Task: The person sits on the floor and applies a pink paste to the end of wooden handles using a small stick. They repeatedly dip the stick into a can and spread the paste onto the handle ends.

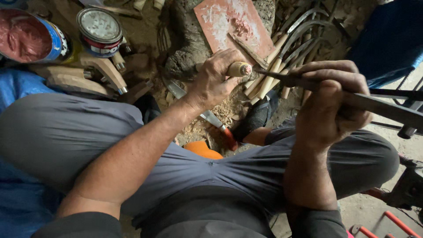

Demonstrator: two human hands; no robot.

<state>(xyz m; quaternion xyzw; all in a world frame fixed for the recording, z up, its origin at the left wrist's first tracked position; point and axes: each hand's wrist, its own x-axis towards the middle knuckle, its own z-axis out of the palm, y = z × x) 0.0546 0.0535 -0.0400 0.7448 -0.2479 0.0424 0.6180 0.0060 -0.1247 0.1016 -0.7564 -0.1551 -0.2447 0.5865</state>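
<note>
Grey trousers (88,136) fill the near view; person seated, knees spread over a dirt floor (150,31) littered with shavings (220,112). Landmark: wooden handle (239,69), upper middle.

Left of the handle: left hand (216,81) closed round it, its capped end sticking out past the thumb. Right of the handle: right hand (330,103) clenched on a dark metal bar (387,110) that runs off toward the right edge, with a thin dark spike (277,77) reaching from that fist to the handle's cap. Spike tip touches or nearly touches the cap; cannot tell which.

Above the handle: reddish board (233,26) smeared with white and pink paste. Just right of and behind the handle: heap of sickles (291,44) with pale wooden grips. Below the handle: a knife (207,114) with a red grip on the shavings, and a dark shoe (257,117). Far left of the handle: two tins (99,31), one open with reddish paste, beside rough wood blocks (83,77).

Risk, as judged: spike is aimed straight at the left thumb and fingers; a slip off the cap under push would drive it into that hand. Handle is small and rounded, so it may twist in the grip. Bare blades close by the forearm add a cut hazard.
</note>
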